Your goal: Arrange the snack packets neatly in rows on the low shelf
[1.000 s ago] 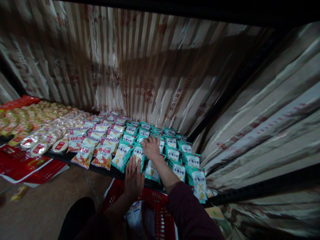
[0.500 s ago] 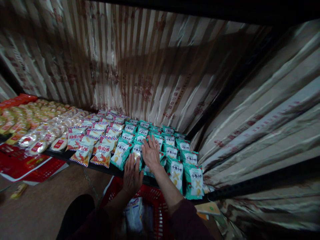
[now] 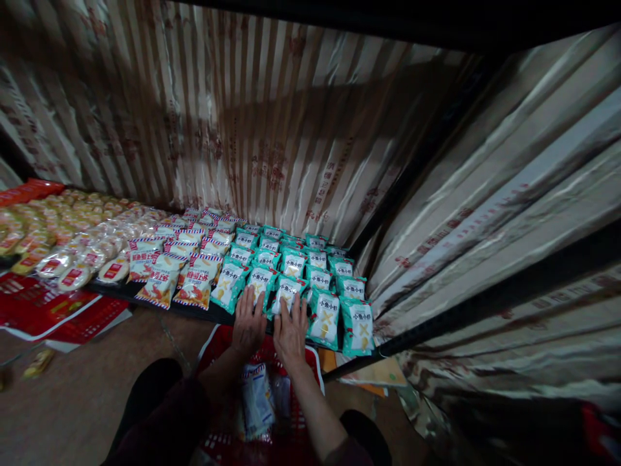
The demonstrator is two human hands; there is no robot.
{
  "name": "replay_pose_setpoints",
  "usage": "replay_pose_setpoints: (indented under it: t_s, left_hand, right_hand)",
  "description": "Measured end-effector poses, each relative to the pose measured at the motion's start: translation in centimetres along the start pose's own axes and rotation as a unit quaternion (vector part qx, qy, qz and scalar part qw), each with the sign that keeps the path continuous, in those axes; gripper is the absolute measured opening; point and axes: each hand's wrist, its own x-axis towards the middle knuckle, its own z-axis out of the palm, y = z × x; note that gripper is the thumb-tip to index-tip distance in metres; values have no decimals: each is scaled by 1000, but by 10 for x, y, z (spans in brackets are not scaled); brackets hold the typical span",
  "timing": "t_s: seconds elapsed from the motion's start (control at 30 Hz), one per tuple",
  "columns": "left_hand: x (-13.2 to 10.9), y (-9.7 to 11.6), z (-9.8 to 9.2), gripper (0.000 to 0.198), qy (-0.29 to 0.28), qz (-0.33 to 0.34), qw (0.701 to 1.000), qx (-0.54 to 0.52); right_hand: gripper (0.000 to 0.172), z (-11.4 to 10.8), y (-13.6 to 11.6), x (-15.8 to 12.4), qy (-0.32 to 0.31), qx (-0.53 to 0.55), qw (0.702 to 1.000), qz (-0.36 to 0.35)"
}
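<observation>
Rows of green and white snack bags (image 3: 294, 264) lie on a dark shelf (image 3: 187, 310). My left hand (image 3: 250, 329) rests with fingers spread on the lower part of a front-row green bag (image 3: 261, 278). Beside it, my right hand (image 3: 291, 333) has its fingers apart on the lower part of the neighbouring green bag (image 3: 288, 288). Neither hand is wrapped round a bag. To the left of the green bags are white and orange bags with striped edges (image 3: 195, 279).
Round wrapped snacks (image 3: 114, 270) and yellow packs (image 3: 33, 239) fill the shelf's left part. Below my hands stands a red basket (image 3: 317, 369) holding some packs (image 3: 258, 398). Striped wrapping (image 3: 276, 129) covers the back, and a dark post (image 3: 412, 175) slants at the right.
My right hand has moved down and toward me, from the second row to a front-row bag. The view has shifted slightly, and more of the basket shows.
</observation>
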Motion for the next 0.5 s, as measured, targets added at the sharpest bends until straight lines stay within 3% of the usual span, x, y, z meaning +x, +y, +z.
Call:
replay_pose_setpoints:
  t_s: [0.5]
  left_hand:
    - [-3,-2,1,57,7,20,1000,-6]
  right_hand:
    - [38,13,12,9,19,43,999,-24]
